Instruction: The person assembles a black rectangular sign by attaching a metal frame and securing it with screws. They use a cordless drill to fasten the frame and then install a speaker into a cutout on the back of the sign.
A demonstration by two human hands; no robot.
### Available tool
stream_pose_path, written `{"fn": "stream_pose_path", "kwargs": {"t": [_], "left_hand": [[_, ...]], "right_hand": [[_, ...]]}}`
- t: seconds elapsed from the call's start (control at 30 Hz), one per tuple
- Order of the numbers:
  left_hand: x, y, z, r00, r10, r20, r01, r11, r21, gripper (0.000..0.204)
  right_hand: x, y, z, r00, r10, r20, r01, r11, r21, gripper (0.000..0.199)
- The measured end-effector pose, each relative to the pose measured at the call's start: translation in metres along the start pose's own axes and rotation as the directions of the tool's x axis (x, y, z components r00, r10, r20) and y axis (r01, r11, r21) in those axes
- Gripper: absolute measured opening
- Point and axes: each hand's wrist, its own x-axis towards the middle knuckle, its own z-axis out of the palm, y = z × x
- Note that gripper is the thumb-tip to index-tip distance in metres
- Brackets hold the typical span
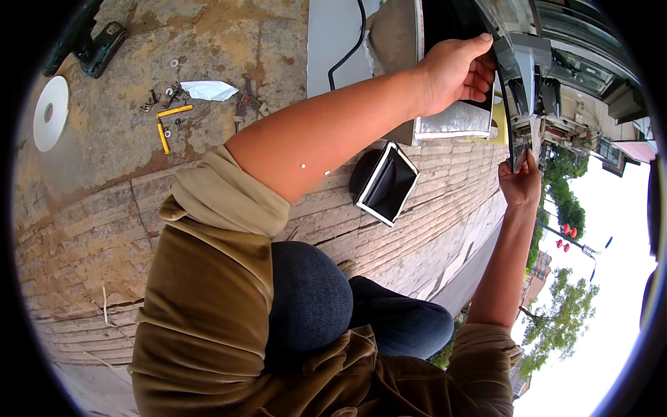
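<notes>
A thin, dark, glossy panel (515, 132) stands nearly edge-on at the upper right, with the street showing on its shiny face. My right hand (521, 186) pinches its near end between thumb and fingers. Further up, my left hand (455, 75) has its thumb along the panel's edge and its fingers curled behind; how firmly they grip is partly hidden. Just left of that hand is a metal housing (455, 126) with a dark inside. A black duct piece with a pale-rimmed square mouth (387, 184) lies on the ground below my left forearm.
On the stained ground at left lie a cordless power tool (101, 52), a white disc (51, 113), a yellow folding tool (165, 125), a white packet (208, 90) and several loose screws (149, 102). A black cable (347, 59) crosses a grey sheet (323, 42). My bent knees (313, 292) are close below.
</notes>
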Motion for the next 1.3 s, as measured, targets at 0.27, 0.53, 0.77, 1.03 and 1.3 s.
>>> {"fn": "stream_pose_path", "kwargs": {"t": [0.27, 0.53, 0.77, 1.03, 1.3], "left_hand": [[0.002, 0.010, -0.003, 1.000, 0.031, 0.001, -0.030, 0.958, 0.285, 0.034], [-0.021, 0.062, -0.028, 0.929, 0.370, -0.009, -0.121, 0.327, 0.937, 0.036], [-0.028, 0.066, -0.045, 0.921, 0.382, -0.072, -0.032, 0.260, 0.965, 0.032], [-0.023, 0.054, -0.060, 0.913, 0.407, -0.034, -0.058, 0.212, 0.976, 0.026], [-0.025, 0.024, -0.026, 0.911, 0.408, 0.062, -0.095, 0.061, 0.994, 0.050]], "right_hand": [[0.007, 0.009, -0.014, 0.990, -0.008, 0.144, 0.010, 1.000, -0.015, 0.024], [0.013, 0.033, -0.016, 0.996, -0.042, 0.079, 0.036, 0.997, 0.070, 0.019], [0.038, 0.071, -0.023, 0.997, 0.031, 0.076, -0.035, 0.999, 0.041, 0.022], [0.046, 0.070, -0.036, 0.991, 0.073, 0.114, -0.068, 0.997, -0.048, 0.028], [0.029, 0.073, -0.030, 0.995, 0.063, 0.075, -0.059, 0.997, -0.048, 0.027]]}}
